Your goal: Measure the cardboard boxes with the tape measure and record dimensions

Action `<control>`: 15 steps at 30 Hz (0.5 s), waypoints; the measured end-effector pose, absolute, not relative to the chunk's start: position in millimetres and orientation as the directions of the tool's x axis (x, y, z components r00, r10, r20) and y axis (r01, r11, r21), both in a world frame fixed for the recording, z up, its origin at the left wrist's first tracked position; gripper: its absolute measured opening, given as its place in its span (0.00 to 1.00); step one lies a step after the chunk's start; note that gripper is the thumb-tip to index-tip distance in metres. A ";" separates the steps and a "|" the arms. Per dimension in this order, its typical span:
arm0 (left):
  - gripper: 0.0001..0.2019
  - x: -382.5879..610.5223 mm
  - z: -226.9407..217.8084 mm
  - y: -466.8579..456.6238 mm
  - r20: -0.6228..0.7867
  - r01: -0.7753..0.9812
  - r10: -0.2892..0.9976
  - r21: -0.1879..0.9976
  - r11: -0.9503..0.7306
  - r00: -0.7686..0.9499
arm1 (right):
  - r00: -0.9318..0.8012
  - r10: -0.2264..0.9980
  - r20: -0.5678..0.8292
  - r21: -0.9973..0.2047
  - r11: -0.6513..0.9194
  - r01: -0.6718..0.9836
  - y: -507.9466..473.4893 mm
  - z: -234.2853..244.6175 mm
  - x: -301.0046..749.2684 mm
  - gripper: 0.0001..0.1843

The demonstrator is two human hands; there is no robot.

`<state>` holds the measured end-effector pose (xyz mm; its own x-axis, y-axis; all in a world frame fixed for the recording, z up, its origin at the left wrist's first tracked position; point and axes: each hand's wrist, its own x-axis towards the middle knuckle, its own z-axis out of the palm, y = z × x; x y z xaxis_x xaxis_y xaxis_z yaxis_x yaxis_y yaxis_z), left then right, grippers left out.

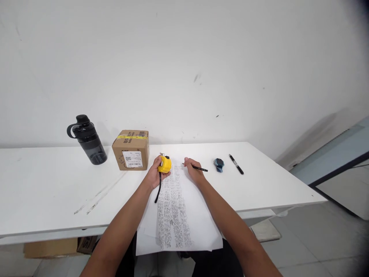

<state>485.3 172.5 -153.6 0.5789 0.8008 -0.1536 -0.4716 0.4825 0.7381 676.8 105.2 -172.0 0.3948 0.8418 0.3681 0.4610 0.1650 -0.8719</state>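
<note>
My left hand [155,174] is wrapped around a yellow tape measure [165,164], whose black strap [158,189] hangs down over the paper. My right hand [193,170] pinches a black pen [198,167], its tip at the top of a white sheet of paper [177,209] covered with dense handwriting in columns. The sheet lies on a white table [57,192] and overhangs its near edge. Both forearms reach in from below.
A brown cardboard box [131,154] with a label and yellow tape stands left of my left hand. Further left is a dark water bottle [88,140]. Right of my right hand lie a small blue watch [219,164] and a black marker [236,164]. A white wall is behind.
</note>
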 end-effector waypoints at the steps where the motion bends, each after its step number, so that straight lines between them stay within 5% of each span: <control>1: 0.19 485.5 -153.5 172.9 -0.166 -0.465 0.796 0.736 0.493 0.582 | 0.395 0.853 0.342 -0.899 0.174 0.402 105.8 -171.6 674.6 0.27; 6: 0.18 485.1 -155.7 174.5 -0.169 -0.459 0.775 0.721 0.519 0.609 | 0.434 0.880 0.195 -0.940 0.041 0.338 108.9 -170.1 671.1 0.28; 15: 0.13 485.0 -153.9 172.9 -0.183 -0.492 0.776 0.681 0.543 0.604 | 0.385 0.899 0.206 -0.906 0.027 0.422 108.9 -169.5 668.0 0.20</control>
